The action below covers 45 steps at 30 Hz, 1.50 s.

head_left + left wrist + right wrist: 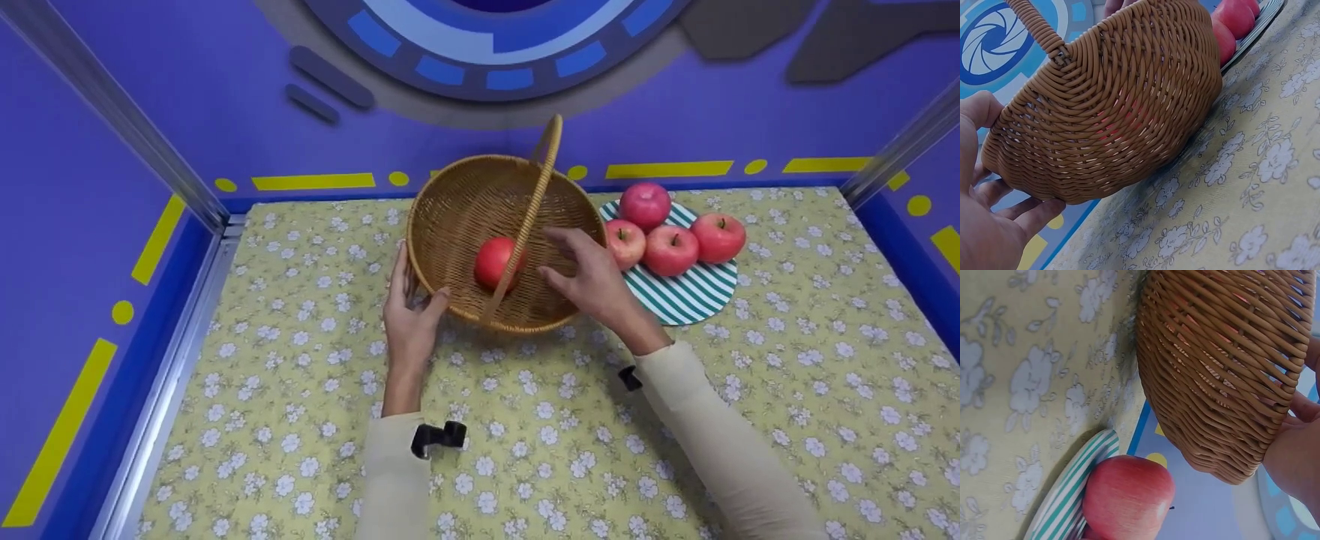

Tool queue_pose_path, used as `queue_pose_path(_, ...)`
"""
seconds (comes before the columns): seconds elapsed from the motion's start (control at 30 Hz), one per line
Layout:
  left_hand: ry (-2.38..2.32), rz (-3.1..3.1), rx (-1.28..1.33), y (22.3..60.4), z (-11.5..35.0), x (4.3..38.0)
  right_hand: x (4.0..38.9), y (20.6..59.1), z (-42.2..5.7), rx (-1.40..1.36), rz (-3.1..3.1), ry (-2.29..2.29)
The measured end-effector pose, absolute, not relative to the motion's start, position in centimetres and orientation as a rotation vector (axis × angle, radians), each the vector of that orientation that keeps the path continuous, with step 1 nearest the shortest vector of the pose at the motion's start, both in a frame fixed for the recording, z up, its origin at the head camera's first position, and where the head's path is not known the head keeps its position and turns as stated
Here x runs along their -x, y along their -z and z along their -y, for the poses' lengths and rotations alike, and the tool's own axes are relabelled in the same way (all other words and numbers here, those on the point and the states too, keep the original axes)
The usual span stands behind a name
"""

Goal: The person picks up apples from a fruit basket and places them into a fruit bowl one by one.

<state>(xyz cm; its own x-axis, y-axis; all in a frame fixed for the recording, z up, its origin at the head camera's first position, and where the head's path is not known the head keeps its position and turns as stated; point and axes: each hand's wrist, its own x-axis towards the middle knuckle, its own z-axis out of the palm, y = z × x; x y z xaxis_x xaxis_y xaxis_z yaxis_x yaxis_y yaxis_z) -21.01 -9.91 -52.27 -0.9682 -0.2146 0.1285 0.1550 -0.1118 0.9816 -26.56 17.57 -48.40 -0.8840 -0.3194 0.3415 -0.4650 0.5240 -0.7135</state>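
Note:
A brown wicker basket [465,202] with an arched handle [546,165] stands near the back of the table, tilted toward me. Inside it lies one round red apple [491,262], partly behind the handle. My left hand [411,322] grips the basket's left side, thumb at the rim and fingers spread along the outer wall, as the left wrist view also shows [994,225]. Over the right rim reaches my right hand [596,281], thumb and fingers parted inside the basket, apart from the apple. In the right wrist view, wicker hides its fingertips.
Right of the basket, a round green-and-white striped plate [679,304] holds several red apples [671,251]. A flowered cloth [300,375] covers the table. Blue panels [225,90] with yellow marks stand at the back and both sides.

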Motion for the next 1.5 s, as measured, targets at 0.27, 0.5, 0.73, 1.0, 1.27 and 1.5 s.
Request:
queue_pose_path(0.27, 2.169, 1.899, -0.039, 52.2, 9.8, 20.9, 26.6, 48.7, -17.2, -0.715, 2.656, -1.192)
queue_pose_path(0.5, 2.156, 1.899, -0.027, 52.3, 9.9, 20.9, 27.2, 48.6, -16.6, -0.917, 2.7, -1.1)
queue_pose_path(0.73, 2.156, 1.91, -0.051, 52.4, 10.0, 21.0, 27.9, 48.7, -15.9, -1.139, 2.734, -0.965)
queue_pose_path(1.0, 2.152, 1.919, -0.053, 52.5, 10.0, 21.1, 28.3, 48.8, -15.5, -1.11, 2.735, -0.904)
queue_pose_path(1.27, 2.165, 1.911, -0.057, 52.4, 10.1, 21.1, 27.9, 48.8, -15.4, -0.841, 2.75, -0.795)
queue_pose_path(1.5, 2.178, 1.906, -0.052, 52.4, 10.1, 21.1, 28.1, 48.9, -15.3, -1.024, 2.783, -0.763)
